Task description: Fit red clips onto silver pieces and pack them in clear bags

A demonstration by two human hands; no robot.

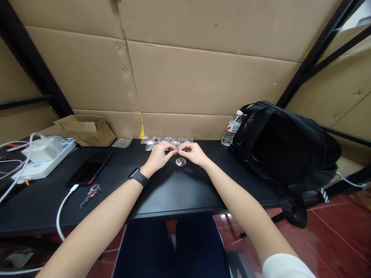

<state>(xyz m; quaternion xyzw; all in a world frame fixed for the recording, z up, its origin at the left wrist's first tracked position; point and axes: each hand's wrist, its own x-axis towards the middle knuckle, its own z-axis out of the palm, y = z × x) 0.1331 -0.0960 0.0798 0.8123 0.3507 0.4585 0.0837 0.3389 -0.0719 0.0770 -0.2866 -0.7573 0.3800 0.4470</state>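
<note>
My left hand point(161, 155), with a black watch on its wrist, and my right hand point(193, 153) meet over the black desk, thumbs and forefingers pinched together. Between the fingertips is something small and shiny, too small to name. Just below them on the desk lies a round silver metal disc point(181, 162) with a red centre. Behind the hands, a row of small transparent plastic packets point(166, 139) with red and silver bits in them runs along the cardboard wall, partly hidden by my fingers.
At the left are a white power strip point(46, 158), a brown paper bag point(89, 129), a flat transparent packet point(122, 143), a dark phone point(90, 168) with a white cable, and a keychain point(91, 195). A water bottle point(232, 128) and black backpack point(286, 143) stand at the right.
</note>
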